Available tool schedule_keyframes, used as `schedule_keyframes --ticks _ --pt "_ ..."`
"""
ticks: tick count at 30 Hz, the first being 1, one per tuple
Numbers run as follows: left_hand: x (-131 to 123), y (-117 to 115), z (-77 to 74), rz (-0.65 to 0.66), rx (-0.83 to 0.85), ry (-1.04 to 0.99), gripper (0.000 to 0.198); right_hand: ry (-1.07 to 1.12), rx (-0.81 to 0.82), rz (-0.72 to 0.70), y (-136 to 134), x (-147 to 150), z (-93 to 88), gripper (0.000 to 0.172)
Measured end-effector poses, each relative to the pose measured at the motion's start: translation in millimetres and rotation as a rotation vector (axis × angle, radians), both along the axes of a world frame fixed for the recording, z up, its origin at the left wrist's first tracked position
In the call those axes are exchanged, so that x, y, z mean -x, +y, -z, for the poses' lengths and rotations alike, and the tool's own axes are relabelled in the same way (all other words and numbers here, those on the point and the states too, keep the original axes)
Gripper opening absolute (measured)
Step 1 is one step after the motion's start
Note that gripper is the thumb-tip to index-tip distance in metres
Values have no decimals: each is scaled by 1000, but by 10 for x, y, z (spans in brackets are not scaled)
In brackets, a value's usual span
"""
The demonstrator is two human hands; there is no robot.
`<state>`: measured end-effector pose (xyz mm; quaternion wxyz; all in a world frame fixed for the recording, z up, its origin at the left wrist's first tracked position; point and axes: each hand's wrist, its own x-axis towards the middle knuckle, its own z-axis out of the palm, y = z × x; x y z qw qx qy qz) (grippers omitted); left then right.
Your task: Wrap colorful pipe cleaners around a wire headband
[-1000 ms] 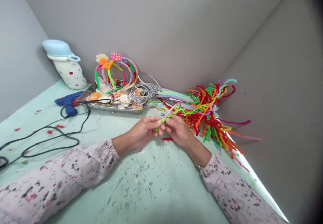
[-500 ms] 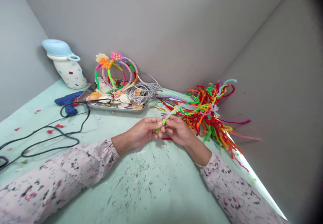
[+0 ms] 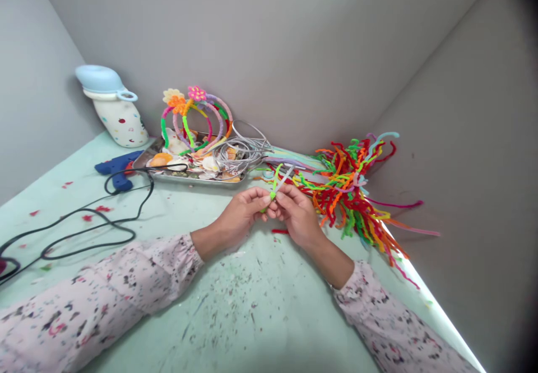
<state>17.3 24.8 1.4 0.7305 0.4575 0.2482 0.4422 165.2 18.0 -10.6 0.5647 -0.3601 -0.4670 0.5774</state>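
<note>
My left hand [image 3: 244, 216] and my right hand [image 3: 299, 213] meet over the green table, fingertips pinched together. Between them they hold a green pipe cleaner [image 3: 274, 187] wound about a thin grey wire [image 3: 286, 175] that sticks up and to the right. Both hands are closed on this piece. Just right of my right hand lies a heap of coloured pipe cleaners [image 3: 348, 188]. A short red scrap [image 3: 279, 231] lies on the table under my hands.
A metal tray [image 3: 185, 174] at the back holds shells, coiled grey wire [image 3: 239, 154] and decorated headbands [image 3: 194, 116]. A blue glue gun [image 3: 116, 166] with a black cord [image 3: 92, 221] lies at left. A white and blue jug [image 3: 113, 106] stands in the corner. Grey walls close in.
The free end of the green pipe cleaner and wire has swung from pointing right to more upright. Both hands have shifted slightly up and right.
</note>
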Motion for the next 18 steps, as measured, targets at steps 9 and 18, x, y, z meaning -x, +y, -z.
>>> schedule_keyframes --ticks 9,18 --pt "-4 13 37 -59 -68 52 15 -136 -76 65 -52 20 -31 18" --pt "3 15 43 -82 -102 107 15 -220 -110 142 -87 40 -91 16"
